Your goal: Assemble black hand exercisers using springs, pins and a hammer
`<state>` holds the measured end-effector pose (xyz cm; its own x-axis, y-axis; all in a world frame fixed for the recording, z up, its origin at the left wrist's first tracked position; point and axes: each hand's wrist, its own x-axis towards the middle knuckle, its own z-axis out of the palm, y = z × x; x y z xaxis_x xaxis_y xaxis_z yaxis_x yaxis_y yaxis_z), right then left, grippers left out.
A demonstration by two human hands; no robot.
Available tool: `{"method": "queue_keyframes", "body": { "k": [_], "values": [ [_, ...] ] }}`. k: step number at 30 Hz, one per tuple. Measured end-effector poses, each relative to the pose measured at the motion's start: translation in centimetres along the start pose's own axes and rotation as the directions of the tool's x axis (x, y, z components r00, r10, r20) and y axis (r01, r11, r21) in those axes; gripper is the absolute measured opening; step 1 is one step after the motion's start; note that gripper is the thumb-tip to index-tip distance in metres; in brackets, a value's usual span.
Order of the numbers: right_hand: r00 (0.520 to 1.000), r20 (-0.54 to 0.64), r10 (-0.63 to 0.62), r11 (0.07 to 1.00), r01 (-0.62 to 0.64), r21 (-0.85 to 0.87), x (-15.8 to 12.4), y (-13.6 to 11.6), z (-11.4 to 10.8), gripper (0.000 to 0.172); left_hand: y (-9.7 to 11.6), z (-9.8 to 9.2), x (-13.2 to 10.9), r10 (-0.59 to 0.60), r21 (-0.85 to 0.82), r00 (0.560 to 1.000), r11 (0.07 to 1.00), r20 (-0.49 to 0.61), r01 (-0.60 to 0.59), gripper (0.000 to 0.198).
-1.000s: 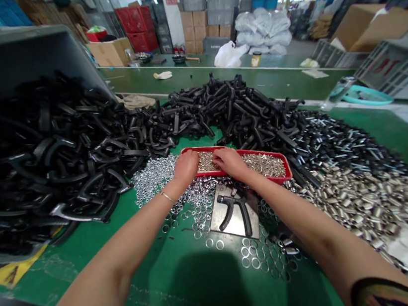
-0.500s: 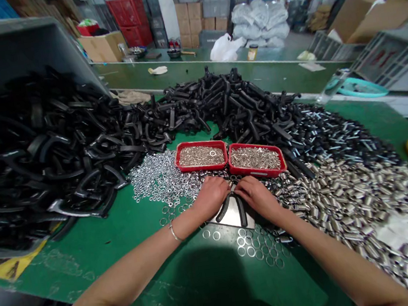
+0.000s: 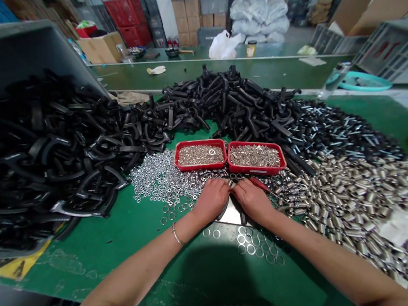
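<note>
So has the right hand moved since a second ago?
Yes. The right hand has pulled back from the red trays toward the person, and now rests on the metal plate beside the left hand.

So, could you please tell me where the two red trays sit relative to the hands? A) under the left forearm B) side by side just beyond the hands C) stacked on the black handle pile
B: the red trays lie side by side on the green table, just past the left hand and right hand.

Both my arms reach forward; left hand and right hand sit palm-down, fingertips nearly meeting, fingers curled.
</note>
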<state>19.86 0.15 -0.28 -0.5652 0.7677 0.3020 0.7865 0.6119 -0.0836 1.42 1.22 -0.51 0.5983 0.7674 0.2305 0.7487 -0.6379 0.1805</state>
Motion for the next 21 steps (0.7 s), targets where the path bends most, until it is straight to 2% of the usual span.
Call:
{"method": "queue_keyframes", "body": {
  "k": [6,10,15,21],
  "values": [
    [1.000,0.012,0.012,1.000,-0.012,-0.018,-0.3,-0.1,0.3,0.021,0.2,-0.5,-1.4,-0.105,-0.266,0.994,0.960,-0.042,0.091,0.026],
    [0.999,0.039,-0.007,0.998,0.009,-0.061,0.1,-0.1,-0.2,0.018,-0.8,-0.8,-2.1,-0.219,-0.432,0.972,0.887,-0.084,0.163,0.023],
    [0.990,0.128,-0.053,0.991,0.068,-0.117,0.7,-0.6,-1.3,0.016,-3.1,-2.5,-2.0,-0.253,-0.450,0.959,0.877,-0.132,0.169,0.021],
    [0.985,0.174,-0.017,0.986,0.046,-0.162,0.9,-1.0,-1.9,0.017,-5.6,-5.0,-0.9,-0.259,-0.422,0.939,0.895,-0.229,0.144,0.018]
  ]
}}
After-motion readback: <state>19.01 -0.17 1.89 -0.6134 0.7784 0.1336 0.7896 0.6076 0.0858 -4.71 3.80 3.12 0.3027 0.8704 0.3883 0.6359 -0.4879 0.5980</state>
